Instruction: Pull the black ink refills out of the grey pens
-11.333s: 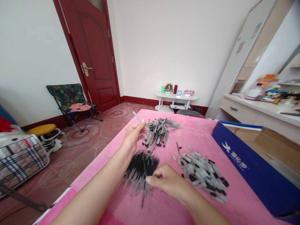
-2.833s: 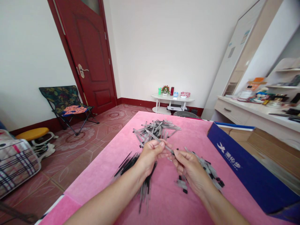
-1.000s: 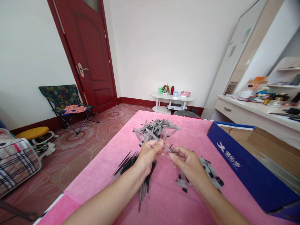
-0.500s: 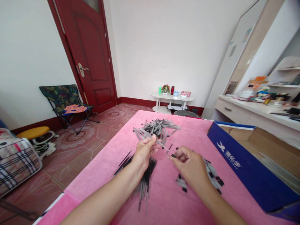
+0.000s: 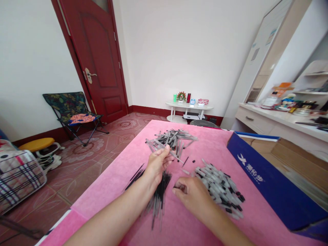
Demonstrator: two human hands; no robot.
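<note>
My left hand (image 5: 159,162) is closed on a slim translucent pen barrel (image 5: 176,156), whose narrow end points right and down. Closer to me, my right hand (image 5: 191,191) is curled with thumb and fingertips together. A small dark bit shows at its fingertips, but what it is I cannot make out. Thin black pen refills (image 5: 160,191) lie in a bundle between my forearms, partly behind the left one. To the right of my right hand is a heap of translucent pen caps (image 5: 217,182) with black ends. Past my left hand lies a pile of pen barrels (image 5: 171,136).
A blue cardboard box (image 5: 271,184) stands open along the right of the pink-covered table (image 5: 123,218). One loose black piece (image 5: 194,161) and a short dark stick (image 5: 185,161) lie beyond my right hand. A dresser (image 5: 256,118) is behind the box.
My right hand has drawn away from the barrel's narrow end, down and left toward the refills, uncovering the heap of caps. My left hand keeps its hold, nearly in place.
</note>
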